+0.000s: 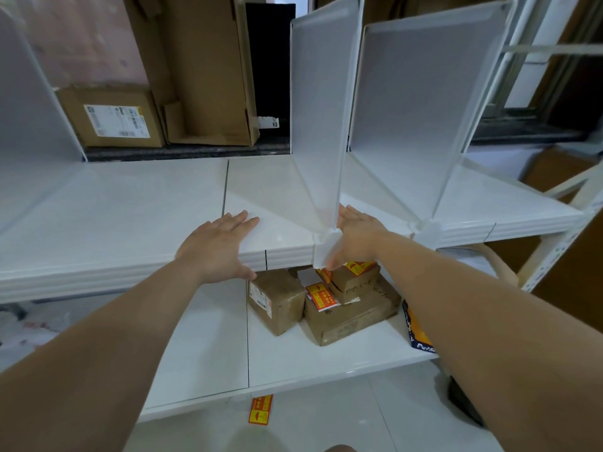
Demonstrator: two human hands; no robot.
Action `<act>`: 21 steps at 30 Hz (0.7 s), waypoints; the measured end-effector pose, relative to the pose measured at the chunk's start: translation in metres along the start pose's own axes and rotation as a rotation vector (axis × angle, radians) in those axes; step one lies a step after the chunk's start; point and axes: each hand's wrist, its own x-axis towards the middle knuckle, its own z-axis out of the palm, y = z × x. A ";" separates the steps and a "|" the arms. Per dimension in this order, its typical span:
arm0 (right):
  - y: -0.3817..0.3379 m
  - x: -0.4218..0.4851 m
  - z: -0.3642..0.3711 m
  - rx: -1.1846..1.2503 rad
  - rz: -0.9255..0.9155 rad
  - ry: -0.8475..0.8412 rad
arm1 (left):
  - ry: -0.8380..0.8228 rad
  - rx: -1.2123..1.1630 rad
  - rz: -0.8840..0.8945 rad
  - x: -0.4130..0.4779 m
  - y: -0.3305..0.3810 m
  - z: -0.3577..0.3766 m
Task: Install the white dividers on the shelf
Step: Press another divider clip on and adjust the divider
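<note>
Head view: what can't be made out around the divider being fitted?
- Middle divider clip seating: right hand covers the clip's right side.
- Left divider: cut off by the left frame edge.
- Box label text: too small.
- Left hand palm contact: hidden beneath the hand.

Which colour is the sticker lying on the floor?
The sticker is orange-red with yellow; head view.

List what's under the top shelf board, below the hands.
On the lower shelf: three brown taped parcels with red-yellow stickers, plus a blue-and-orange package at the right. The top shelf board and right forearm hide anything further back.
</note>
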 end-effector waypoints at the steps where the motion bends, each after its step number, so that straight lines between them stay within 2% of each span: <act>1: -0.001 -0.001 0.000 0.002 -0.002 0.004 | 0.001 0.001 -0.001 0.000 0.000 0.000; 12: -0.002 0.000 0.001 0.019 0.014 -0.006 | 0.031 0.027 -0.003 0.002 0.001 0.004; 21: -0.009 -0.003 -0.003 0.094 -0.046 0.008 | 0.015 0.048 0.000 0.005 0.002 0.004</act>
